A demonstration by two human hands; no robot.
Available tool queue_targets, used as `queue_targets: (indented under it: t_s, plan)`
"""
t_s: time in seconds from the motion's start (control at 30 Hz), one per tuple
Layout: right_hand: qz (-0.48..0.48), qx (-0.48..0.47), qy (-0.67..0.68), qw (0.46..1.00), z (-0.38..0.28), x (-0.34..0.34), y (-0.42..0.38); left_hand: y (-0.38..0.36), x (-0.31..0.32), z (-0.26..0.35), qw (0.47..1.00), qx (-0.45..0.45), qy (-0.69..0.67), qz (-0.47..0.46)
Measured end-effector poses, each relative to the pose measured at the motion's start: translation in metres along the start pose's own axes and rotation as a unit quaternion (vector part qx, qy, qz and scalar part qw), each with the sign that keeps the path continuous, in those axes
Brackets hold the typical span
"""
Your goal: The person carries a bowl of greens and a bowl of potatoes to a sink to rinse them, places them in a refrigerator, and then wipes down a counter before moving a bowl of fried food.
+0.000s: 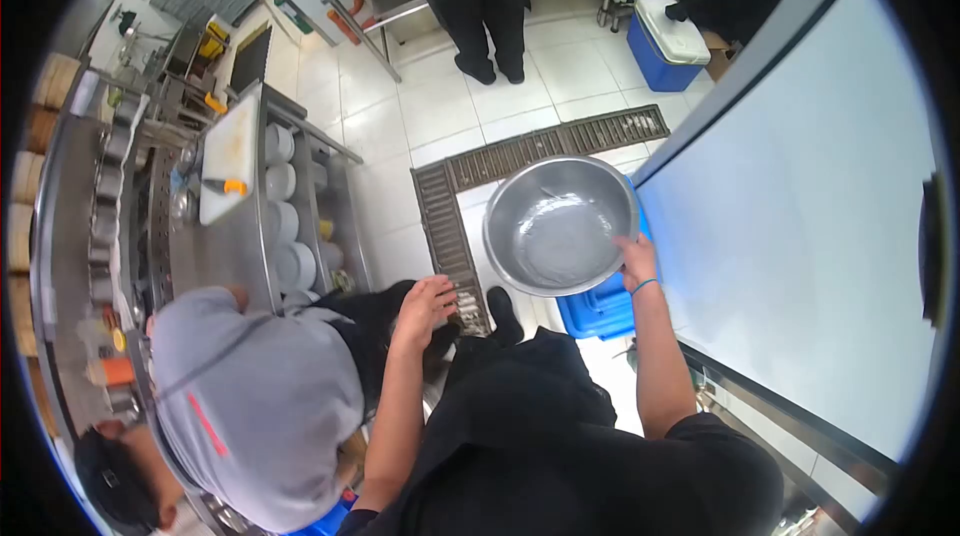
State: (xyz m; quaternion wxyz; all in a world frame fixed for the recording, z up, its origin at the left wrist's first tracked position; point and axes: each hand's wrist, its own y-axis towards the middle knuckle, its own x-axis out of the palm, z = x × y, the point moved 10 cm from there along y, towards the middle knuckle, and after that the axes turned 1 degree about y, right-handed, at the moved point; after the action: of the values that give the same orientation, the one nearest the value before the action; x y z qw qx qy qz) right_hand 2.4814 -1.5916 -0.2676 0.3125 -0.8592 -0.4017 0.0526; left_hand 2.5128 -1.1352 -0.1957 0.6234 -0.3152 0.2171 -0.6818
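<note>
A large round stainless steel bowl (560, 226) hangs in front of me, its hollow facing up toward me and nothing I can make out inside. My right hand (637, 262) grips it by the near right rim, the thumb over the edge and the other fingers mostly hidden. A thin blue band circles that wrist. Off to the left of the bowl, my left hand (427, 310) is raised in the air with its fingers stretched out, holding nothing. Beneath the bowl, partly covered by it, is a blue plastic lid or container (600, 311).
A co-worker in a grey shirt (260, 396) bends at the steel counter close on my left. On that counter lie a white cutting board (230, 161) and an orange-handled knife (232, 186). Floor drain grates (540, 146) run ahead; another person (478, 11) stands beyond. A blue cooler (660, 51) stands far right.
</note>
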Motion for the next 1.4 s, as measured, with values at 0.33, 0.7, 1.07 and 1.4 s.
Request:
queue_targets:
  t_s: [0.33,0.7,1.07,1.4]
  plan:
    - [0.054,0.009,0.123,0.991,-0.063,0.06,0.051,0.181,0.066,0.206,0.99,0.062,0.078,-0.102]
    - [0.201,0.024,0.245,0.948,-0.09,0.084,0.215,0.431,-0.068,0.122,0.348,0.105,0.873,-0.325]
    - [0.239,-0.111,0.274,0.925,-0.304,0.187,0.361,0.503,-0.078,0.225,0.598,0.119,0.752,-0.249]
    - [0.18,-0.264,0.263,0.91,-0.533,0.314,0.479,0.71,0.031,0.345,0.677,0.072,0.68,-0.272]
